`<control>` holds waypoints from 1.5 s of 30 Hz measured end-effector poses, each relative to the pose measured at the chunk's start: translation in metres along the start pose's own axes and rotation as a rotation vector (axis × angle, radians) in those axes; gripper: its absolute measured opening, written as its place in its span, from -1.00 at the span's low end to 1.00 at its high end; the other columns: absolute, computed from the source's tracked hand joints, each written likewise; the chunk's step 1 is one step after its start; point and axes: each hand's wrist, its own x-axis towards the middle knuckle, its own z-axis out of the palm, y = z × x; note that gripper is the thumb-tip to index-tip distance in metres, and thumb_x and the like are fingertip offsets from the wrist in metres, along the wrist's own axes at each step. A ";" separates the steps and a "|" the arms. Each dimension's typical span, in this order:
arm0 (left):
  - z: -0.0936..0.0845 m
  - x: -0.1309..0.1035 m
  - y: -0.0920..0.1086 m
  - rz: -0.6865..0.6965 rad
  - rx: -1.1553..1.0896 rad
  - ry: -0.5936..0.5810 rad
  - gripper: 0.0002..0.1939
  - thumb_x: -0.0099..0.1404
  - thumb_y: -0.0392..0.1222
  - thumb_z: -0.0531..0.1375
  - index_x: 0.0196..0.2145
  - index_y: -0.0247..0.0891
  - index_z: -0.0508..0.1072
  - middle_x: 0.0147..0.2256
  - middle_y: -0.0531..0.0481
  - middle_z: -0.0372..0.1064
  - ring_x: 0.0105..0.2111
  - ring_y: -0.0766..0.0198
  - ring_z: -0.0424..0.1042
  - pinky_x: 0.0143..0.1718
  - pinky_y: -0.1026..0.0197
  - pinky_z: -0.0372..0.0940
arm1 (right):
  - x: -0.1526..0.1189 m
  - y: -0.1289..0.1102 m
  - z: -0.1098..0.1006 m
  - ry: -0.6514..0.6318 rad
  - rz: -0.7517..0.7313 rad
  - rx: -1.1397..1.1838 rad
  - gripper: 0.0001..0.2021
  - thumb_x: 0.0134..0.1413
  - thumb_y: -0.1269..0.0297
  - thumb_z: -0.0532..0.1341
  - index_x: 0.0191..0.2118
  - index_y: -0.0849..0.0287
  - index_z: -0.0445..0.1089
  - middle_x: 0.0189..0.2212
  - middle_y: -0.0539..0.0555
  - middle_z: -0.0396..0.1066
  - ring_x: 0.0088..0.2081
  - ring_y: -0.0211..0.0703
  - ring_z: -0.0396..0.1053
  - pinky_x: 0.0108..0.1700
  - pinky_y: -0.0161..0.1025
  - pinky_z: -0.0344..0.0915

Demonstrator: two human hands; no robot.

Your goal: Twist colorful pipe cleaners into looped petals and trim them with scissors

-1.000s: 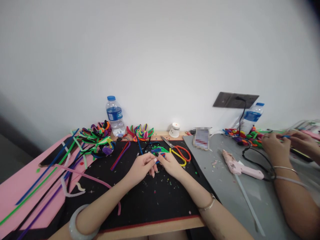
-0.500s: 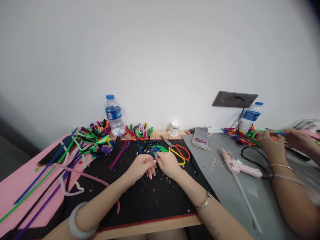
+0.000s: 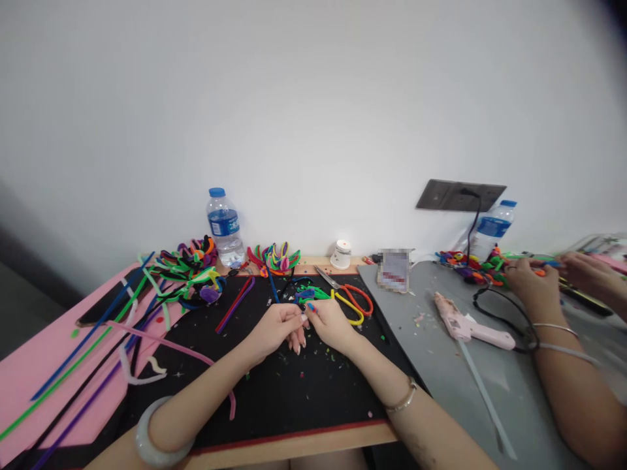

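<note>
My left hand (image 3: 280,324) and my right hand (image 3: 329,322) meet over the black mat (image 3: 294,405), fingertips pinched together. Whatever sits between them is too small and covered to make out; a speck of blue shows by the right thumb. Just beyond the fingers lies a small bundle of green and purple pipe cleaners (image 3: 309,294). Scissors (image 3: 355,295) with red and yellow handles rest beside my right hand. To the left of my hands are a red and purple folded pipe cleaner (image 3: 236,304) and a long pink pipe cleaner (image 3: 181,349).
Colourful pipe-cleaner bunches (image 3: 189,274) and a water bottle (image 3: 224,225) stand at back left. A white cup (image 3: 341,254) is by the wall. On the grey mat (image 3: 426,365) lies a pink glue gun (image 3: 473,326); another person's hands (image 3: 533,281) work at the far right.
My hands stay pinched together in nearly the same place, with only slight finger movement. The whole view has shifted very slightly.
</note>
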 end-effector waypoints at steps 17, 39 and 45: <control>-0.002 -0.001 -0.001 -0.012 0.039 0.049 -0.74 0.14 -0.07 0.11 -0.53 -0.35 0.31 -0.70 0.03 0.36 -0.79 0.42 0.27 -0.75 0.42 0.09 | -0.001 0.000 -0.013 0.077 -0.003 -0.430 -0.70 0.20 0.26 -0.09 -0.51 0.19 0.19 -0.57 -0.01 0.26 -0.52 -0.31 0.19 -0.45 -0.37 -0.04; -0.083 -0.001 0.003 -0.041 1.489 0.691 -0.69 0.14 -0.34 0.01 -0.12 -0.44 0.24 -0.21 -0.29 0.27 -0.22 -0.03 0.34 -0.28 0.11 0.24 | 0.000 0.014 -0.019 0.163 0.431 -0.411 -0.78 0.14 0.20 -0.03 -0.14 0.15 0.19 -0.45 0.05 0.39 -0.45 -0.19 0.32 -0.50 -0.35 -0.07; -0.085 0.001 -0.001 -0.084 1.441 0.665 -0.64 0.14 -0.43 -0.06 -0.07 -0.40 0.21 -0.26 -0.25 0.35 -0.24 0.07 0.39 -0.34 0.19 0.25 | 0.000 0.012 -0.020 0.237 0.391 -0.360 -0.80 0.13 0.23 -0.03 -0.19 0.16 0.23 -0.52 0.02 0.36 -0.53 -0.25 0.26 -0.52 -0.36 -0.09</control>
